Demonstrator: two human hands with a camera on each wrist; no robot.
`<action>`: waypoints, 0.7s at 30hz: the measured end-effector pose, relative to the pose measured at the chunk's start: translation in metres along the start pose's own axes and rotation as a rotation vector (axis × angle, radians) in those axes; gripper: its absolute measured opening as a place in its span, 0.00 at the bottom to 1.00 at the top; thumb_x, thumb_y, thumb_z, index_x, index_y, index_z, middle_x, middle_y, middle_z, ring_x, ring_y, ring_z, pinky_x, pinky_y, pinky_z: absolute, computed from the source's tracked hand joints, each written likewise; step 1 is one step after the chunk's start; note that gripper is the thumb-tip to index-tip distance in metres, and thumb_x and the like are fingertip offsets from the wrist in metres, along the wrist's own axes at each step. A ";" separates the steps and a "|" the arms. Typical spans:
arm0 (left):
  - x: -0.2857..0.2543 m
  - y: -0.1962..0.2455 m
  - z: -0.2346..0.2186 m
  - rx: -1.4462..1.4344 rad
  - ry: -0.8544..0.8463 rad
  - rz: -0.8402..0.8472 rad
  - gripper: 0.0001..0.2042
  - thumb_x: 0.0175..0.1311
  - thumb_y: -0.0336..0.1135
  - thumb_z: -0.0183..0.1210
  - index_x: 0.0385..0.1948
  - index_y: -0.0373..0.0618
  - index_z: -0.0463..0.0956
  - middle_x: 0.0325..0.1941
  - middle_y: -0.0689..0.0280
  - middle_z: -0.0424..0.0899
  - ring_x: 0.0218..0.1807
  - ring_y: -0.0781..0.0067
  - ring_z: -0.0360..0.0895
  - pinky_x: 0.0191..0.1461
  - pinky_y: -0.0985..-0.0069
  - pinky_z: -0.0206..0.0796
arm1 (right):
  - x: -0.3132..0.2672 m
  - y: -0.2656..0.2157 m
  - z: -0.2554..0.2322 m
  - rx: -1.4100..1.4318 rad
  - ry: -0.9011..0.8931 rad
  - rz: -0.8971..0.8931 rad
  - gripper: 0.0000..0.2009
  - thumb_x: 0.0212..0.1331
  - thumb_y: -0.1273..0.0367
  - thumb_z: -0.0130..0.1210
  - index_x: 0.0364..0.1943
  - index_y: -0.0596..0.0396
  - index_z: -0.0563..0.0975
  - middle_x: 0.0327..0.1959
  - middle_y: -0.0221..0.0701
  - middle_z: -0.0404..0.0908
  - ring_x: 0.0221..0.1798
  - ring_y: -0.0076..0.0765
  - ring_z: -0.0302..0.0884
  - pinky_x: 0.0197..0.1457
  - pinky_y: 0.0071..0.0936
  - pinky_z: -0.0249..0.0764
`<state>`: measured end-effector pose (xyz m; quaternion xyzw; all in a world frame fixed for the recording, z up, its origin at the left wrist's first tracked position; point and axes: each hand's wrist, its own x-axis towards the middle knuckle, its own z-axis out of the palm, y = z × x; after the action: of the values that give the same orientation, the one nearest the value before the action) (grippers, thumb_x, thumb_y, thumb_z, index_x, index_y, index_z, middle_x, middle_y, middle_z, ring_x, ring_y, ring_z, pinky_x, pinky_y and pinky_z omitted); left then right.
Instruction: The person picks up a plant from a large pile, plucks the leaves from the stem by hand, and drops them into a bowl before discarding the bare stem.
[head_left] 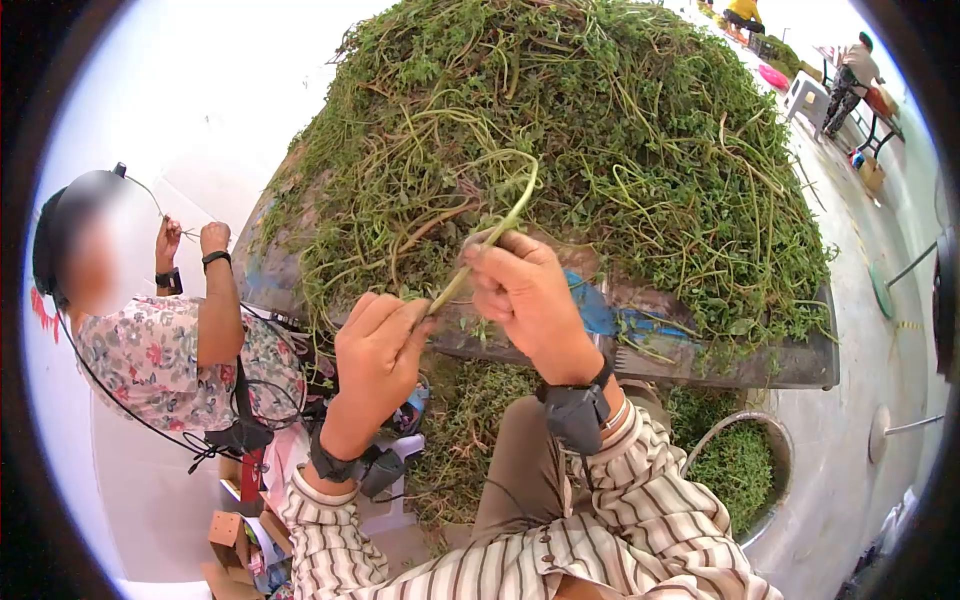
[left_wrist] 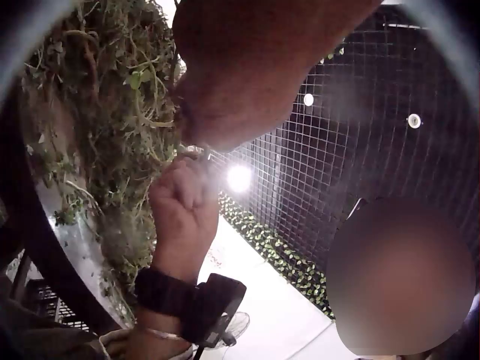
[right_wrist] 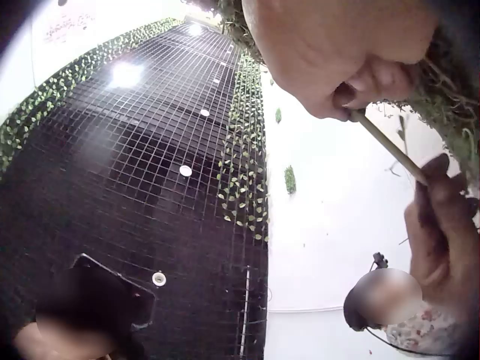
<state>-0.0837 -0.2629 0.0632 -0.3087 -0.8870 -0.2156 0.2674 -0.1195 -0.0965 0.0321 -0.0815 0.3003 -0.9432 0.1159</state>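
A long pale green plant stem (head_left: 519,206) runs between the hands and bends over in a hook at its upper end. My left hand (head_left: 378,350) pinches its lower end between thumb and fingers. Higher up, my right hand (head_left: 530,297) grips the same stem with curled fingers. In the right wrist view a short straight length of the stem (right_wrist: 390,147) spans the gap from my right hand (right_wrist: 330,56) to my left hand (right_wrist: 444,232). Behind the hands rises a big heap of leafy green stems (head_left: 640,150) on a dark-edged table (head_left: 780,372).
On the left a person (head_left: 165,325) in a flowered top holds a thin stem in both hands. More greens (head_left: 470,430) lie under the table, with others in a round tub (head_left: 783,440) at right. Cardboard boxes (head_left: 230,543) stand at lower left.
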 end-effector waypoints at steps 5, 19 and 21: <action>-0.014 -0.003 -0.011 0.060 -0.032 0.011 0.11 0.41 0.23 0.60 0.30 0.36 0.76 0.24 0.62 0.72 0.27 0.62 0.69 0.29 0.71 0.61 | 0.002 -0.002 -0.001 0.041 0.048 -0.015 0.03 0.52 0.75 0.52 0.26 0.54 0.70 0.13 0.20 0.62 0.11 0.13 0.53 0.13 0.15 0.48; -0.045 0.001 -0.045 0.108 -0.111 -0.013 0.10 0.43 0.21 0.58 0.31 0.35 0.74 0.25 0.59 0.72 0.28 0.60 0.68 0.31 0.70 0.60 | 0.004 -0.003 -0.007 0.029 0.061 -0.016 0.04 0.52 0.75 0.53 0.24 0.54 0.70 0.15 0.21 0.64 0.11 0.13 0.54 0.13 0.15 0.48; -0.050 -0.001 -0.049 0.112 -0.109 -0.017 0.10 0.43 0.21 0.58 0.31 0.35 0.74 0.25 0.59 0.72 0.28 0.59 0.67 0.31 0.70 0.60 | 0.006 -0.004 -0.012 0.029 0.045 -0.012 0.04 0.52 0.74 0.53 0.24 0.54 0.70 0.15 0.21 0.64 0.12 0.13 0.54 0.13 0.15 0.48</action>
<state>-0.0341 -0.3117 0.0697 -0.2970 -0.9135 -0.1506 0.2336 -0.1282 -0.0885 0.0248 -0.0605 0.2886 -0.9498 0.1048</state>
